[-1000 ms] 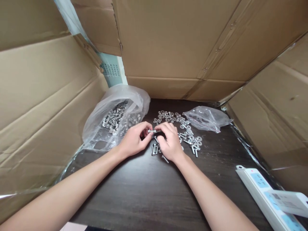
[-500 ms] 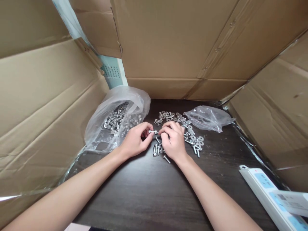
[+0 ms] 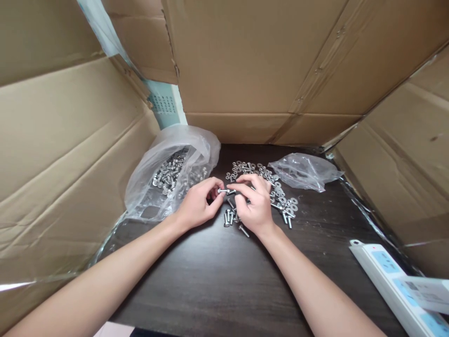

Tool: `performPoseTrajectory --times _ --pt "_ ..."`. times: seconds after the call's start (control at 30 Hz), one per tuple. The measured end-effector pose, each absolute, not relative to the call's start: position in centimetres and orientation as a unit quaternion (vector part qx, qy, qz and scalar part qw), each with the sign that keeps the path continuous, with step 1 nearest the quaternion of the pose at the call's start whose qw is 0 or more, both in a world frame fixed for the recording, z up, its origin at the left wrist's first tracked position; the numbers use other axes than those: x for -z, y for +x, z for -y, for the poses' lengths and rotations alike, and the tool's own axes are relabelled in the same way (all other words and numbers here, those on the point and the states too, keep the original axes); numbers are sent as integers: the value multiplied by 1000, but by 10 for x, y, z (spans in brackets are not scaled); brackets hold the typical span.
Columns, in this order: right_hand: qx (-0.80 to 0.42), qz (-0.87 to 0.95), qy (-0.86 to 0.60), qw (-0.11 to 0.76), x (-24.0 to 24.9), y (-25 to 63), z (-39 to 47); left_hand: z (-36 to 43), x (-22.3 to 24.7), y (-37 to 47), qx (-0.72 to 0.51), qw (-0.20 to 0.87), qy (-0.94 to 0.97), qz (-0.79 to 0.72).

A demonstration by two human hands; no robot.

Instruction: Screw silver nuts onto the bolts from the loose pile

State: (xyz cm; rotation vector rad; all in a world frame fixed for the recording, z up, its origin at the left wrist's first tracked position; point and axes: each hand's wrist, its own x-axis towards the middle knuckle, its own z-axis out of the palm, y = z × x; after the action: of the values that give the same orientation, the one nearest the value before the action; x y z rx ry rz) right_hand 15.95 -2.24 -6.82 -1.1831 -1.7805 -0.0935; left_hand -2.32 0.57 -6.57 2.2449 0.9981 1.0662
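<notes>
My left hand (image 3: pixel 201 201) is closed, pinching a silver bolt (image 3: pixel 221 191) between thumb and fingertips. The bolt lies sideways, its head towards the left hand, and what looks like a nut (image 3: pixel 228 192) sits on its shank. From the other side my right hand (image 3: pixel 255 199) closes on the shank end, index fingertip above and thumb just below. Under and beside the right hand, several loose bolts (image 3: pixel 243 230) lie on the dark table (image 3: pixel 196 281). Washers (image 3: pixel 292 206), nuts and more bolts spread behind and to its right, partly hidden by the hand.
A clear plastic bag (image 3: pixel 140 187) filled with bolts stands open at the left. Another clear bag (image 3: pixel 305 171), crumpled, lies at the back right. Cardboard walls (image 3: pixel 245 70) enclose the table's back and sides. At the right front is a white power strip (image 3: pixel 386 276).
My right index finger has stretched out leftward over the nut and the bolt's end, showing more of the shank. My left hand keeps its pinch almost unmoved.
</notes>
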Motion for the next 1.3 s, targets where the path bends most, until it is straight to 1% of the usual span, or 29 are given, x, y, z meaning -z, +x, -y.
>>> performPoseTrajectory --times 0.1,0.17,0.57,0.73,0.97,1.13,1.3 --pt "22 727 -516 453 75 159 20 -6 65 -23 -386 230 816 -363" --pt "17 720 -528 450 77 159 19 -6 65 -23 -386 230 816 -364" --pt "25 729 -472 495 69 159 23 -6 67 -23 -384 230 816 -365" --pt "0 732 -504 459 74 160 20 -6 66 -23 -382 232 817 -365" --pt "-26 731 -514 448 72 159 21 -6 65 -23 -380 233 816 -368" --pt "-34 738 -525 423 75 159 20 -5 65 -23 -380 233 816 -368" --pt "-39 733 -515 443 74 158 21 -6 65 -23 -379 234 815 -371"
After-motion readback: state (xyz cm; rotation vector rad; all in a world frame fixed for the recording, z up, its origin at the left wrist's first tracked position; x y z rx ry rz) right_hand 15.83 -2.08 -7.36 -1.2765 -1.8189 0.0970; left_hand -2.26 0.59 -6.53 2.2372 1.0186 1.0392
